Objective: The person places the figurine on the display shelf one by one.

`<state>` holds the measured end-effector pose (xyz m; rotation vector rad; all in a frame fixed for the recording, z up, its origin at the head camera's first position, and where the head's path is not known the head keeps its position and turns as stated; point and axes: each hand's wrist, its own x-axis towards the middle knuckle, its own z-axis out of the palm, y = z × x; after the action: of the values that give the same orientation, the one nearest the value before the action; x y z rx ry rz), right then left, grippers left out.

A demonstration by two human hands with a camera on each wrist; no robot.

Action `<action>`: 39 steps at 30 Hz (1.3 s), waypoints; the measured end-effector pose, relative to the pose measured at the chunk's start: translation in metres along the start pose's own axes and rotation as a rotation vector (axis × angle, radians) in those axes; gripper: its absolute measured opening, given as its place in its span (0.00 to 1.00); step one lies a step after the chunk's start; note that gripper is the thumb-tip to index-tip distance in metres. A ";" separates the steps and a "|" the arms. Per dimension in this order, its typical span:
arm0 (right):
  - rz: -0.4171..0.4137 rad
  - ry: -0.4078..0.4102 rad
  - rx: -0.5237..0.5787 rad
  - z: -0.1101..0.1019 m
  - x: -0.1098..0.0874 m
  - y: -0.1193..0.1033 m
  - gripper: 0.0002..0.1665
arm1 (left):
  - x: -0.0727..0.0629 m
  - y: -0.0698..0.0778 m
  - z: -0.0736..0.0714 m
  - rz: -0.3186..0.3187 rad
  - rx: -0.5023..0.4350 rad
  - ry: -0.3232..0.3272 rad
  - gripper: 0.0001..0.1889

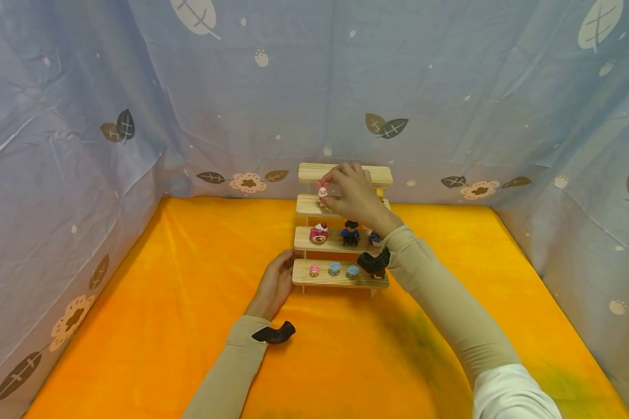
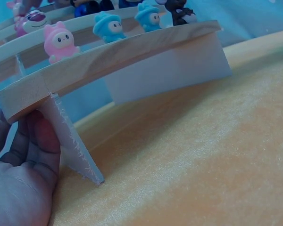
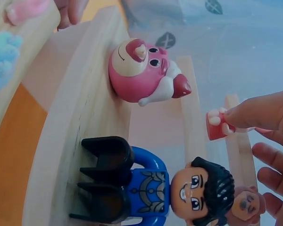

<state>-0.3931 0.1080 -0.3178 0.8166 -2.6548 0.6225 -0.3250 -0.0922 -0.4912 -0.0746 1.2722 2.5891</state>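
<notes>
On a wooden tiered stand (image 1: 304, 280), my right hand (image 1: 357, 196) pinches a small pink rabbit figurine (image 1: 322, 195) between thumb and fingers, at the left end of the second tier from the top. Whether its base touches the board I cannot tell. The right wrist view shows the figurine's red-pink lower body (image 3: 216, 127) by the thumb. My left hand (image 1: 274, 286) grips the lowest tier's left end, its fingers (image 2: 43, 136) curled under the board beside a white leg (image 2: 78, 141). Below the right hand stand a pink bear head (image 1: 318, 234) and a blue-clad toy figure (image 1: 350, 234).
The lowest tier carries a pink figurine (image 2: 60, 44), two blue-hatted ones (image 2: 109, 29) and a dark brown one (image 2: 180, 13). A yellow figurine (image 1: 380, 193) and a brown bear (image 3: 247, 207) stand partly hidden. Orange cloth (image 1: 215, 256) lies underneath; patterned blue fabric (image 1: 293, 87) hangs behind.
</notes>
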 end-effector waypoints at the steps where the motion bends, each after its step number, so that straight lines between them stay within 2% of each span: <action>1: 0.004 -0.001 -0.007 0.000 0.000 0.000 0.19 | 0.000 0.000 0.000 -0.002 0.002 -0.004 0.13; 24: 0.029 -0.046 -0.071 -0.003 -0.002 0.001 0.19 | 0.000 0.001 0.001 -0.008 0.003 0.011 0.13; 33: 0.020 -0.068 -0.100 -0.012 -0.009 -0.002 0.23 | 0.001 -0.003 0.002 0.007 0.007 0.009 0.13; 39: 0.021 -0.042 -0.072 -0.030 -0.018 -0.009 0.28 | 0.001 0.001 0.000 0.015 0.006 -0.004 0.14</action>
<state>-0.3692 0.1244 -0.2963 0.7904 -2.7096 0.5167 -0.3262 -0.0927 -0.4907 -0.0591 1.2839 2.5968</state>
